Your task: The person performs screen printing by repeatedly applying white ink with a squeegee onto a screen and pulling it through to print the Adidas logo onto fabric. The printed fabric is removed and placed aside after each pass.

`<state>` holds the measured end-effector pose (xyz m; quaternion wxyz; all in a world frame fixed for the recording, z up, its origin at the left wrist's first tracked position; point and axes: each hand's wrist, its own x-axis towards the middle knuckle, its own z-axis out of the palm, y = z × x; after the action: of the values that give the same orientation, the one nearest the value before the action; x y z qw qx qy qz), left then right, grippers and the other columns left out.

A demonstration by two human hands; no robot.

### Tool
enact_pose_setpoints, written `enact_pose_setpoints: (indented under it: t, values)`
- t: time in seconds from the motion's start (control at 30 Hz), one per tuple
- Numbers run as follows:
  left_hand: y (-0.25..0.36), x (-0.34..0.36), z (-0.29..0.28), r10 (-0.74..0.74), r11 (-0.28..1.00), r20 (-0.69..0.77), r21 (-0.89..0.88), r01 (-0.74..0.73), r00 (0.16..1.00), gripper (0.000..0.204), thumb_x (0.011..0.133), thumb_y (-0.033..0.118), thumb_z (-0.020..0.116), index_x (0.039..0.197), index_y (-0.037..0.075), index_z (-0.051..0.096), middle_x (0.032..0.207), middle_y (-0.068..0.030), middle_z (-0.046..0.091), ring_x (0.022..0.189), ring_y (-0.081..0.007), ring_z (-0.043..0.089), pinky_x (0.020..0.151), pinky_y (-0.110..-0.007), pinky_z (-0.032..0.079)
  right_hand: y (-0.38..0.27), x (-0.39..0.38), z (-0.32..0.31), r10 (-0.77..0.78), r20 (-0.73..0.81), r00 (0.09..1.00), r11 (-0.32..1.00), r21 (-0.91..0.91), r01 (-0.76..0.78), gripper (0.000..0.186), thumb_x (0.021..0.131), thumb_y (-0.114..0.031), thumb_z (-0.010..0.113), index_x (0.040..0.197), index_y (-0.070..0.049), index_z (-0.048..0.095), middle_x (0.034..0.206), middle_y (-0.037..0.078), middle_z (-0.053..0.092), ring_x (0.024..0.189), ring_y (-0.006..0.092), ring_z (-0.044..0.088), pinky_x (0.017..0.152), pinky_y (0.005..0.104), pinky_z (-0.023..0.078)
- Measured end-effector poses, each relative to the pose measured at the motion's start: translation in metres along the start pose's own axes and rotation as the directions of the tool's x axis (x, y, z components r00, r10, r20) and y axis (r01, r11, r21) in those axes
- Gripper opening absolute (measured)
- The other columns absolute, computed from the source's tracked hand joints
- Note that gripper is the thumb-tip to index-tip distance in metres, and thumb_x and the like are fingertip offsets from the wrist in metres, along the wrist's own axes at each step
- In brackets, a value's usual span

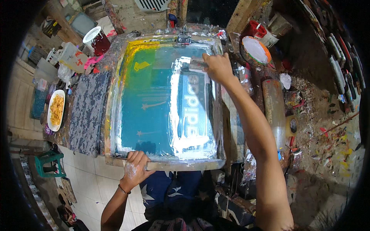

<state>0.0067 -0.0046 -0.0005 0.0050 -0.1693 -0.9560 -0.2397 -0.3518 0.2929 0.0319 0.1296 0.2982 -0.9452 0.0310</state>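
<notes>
A screen-printing frame [185, 166] with a wooden border lies flat before me. Its teal mesh [146, 119] carries an open lettered design on the right side. White ink [175, 115] forms a thick line left of the letters and a pool at their near end. At the far right of the mesh, my right hand [218, 68] is closed around a squeegee [196, 65], whose blade touches the inked mesh; the fingers partly cover it. My left hand [135, 168] grips the frame's near left corner, its back smeared with white.
Left of the frame lie a camouflage-patterned panel [88, 111] and an oval dish of yellow-orange food [57, 109]. A red-stained white bucket [98, 41] stands behind. On the right are a tub of white ink [255, 50] and a long roll [273, 104]. A green stool [50, 163] is lower left.
</notes>
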Motion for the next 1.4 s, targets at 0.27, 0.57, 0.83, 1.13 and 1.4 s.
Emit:
enact_pose_setpoints:
  t: [0.27,0.57,0.83,1.13,1.4]
  values:
    - [0.007,0.001,-0.003,-0.015,1.000,-0.042,-0.015,0.014,0.999,0.050,0.055,0.017,0.094,0.088,0.005,0.058,0.090,-0.0128,0.053,0.090,-0.0331,0.054,0.081,-0.043,0.041,-0.098,-0.145,-0.048,0.113,0.023,0.993,0.990,0.086,-0.115,0.015,0.085,-0.005,0.060,0.100,-0.006,0.062,0.080,0.017,0.069,0.082,0.0343,0.067,0.083,0.0483,0.043]
    - [0.007,0.000,0.002,0.017,1.000,-0.108,-0.015,-0.018,0.994,0.049,0.056,0.016,0.093,0.090,0.005,0.059,0.090,-0.0129,0.055,0.090,-0.0333,0.056,0.082,-0.043,0.042,-0.157,-0.229,-0.085,0.103,0.033,0.994,0.985,0.136,-0.107,0.011,0.083,-0.009,0.065,0.093,-0.009,0.060,0.080,0.009,0.061,0.081,0.0277,0.059,0.077,0.0433,0.039]
    - [0.006,-0.001,0.004,0.002,1.000,-0.089,0.028,0.000,0.996,0.049,0.059,0.021,0.093,0.090,0.004,0.058,0.093,-0.0124,0.054,0.093,-0.0333,0.055,0.084,-0.043,0.042,-0.139,-0.202,-0.088,0.073,0.167,0.983,0.987,0.129,-0.095,0.020,0.082,-0.011,0.064,0.102,-0.010,0.064,0.082,0.009,0.065,0.087,0.0285,0.061,0.081,0.0470,0.040]
    - [0.003,0.000,-0.001,0.004,1.000,-0.041,-0.026,-0.005,0.999,0.055,0.053,0.020,0.094,0.091,0.006,0.057,0.094,-0.0123,0.054,0.093,-0.0345,0.056,0.084,-0.043,0.043,-0.041,-0.007,-0.019,0.034,-0.056,0.998,0.998,0.056,-0.030,0.017,0.087,-0.018,0.069,0.101,-0.010,0.066,0.082,0.016,0.073,0.086,0.0357,0.071,0.088,0.0570,0.042]
    - [0.000,0.000,-0.001,0.007,0.999,0.015,-0.036,-0.006,1.000,0.055,0.055,0.021,0.094,0.091,0.005,0.056,0.094,-0.0135,0.054,0.093,-0.0350,0.056,0.085,-0.044,0.043,-0.057,0.030,-0.002,-0.122,0.043,0.992,0.987,0.108,0.117,0.021,0.086,-0.026,0.068,0.104,-0.014,0.070,0.081,0.016,0.074,0.078,0.0350,0.073,0.086,0.0519,0.045]
